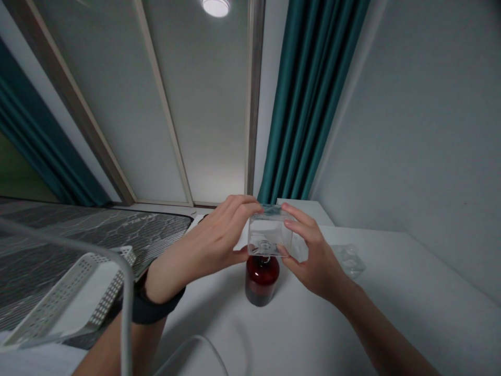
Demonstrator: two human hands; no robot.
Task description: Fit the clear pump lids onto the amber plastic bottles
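Observation:
Between my two hands I hold a clear plastic box (270, 230), raised above the white table. My left hand (219, 235) grips its left side, thumb at the lower corner and fingers over the top edge. On the opposite side, my right hand (309, 245) has its thumb low and its fingers near the top. Just below the box stands a dark red bottle (261, 284), upright on the table; its upper part shows only through the clear plastic. A crumpled clear plastic bag (349, 260) lies on the table to the right, behind my right wrist.
At the left sits a white perforated basket (70, 300). A pale cable (127, 303) curves through the left foreground, and another stretch of cable (199, 338) loops over the white table (301, 334). Teal curtains (309, 104) and glass doors (203, 104) stand at the back.

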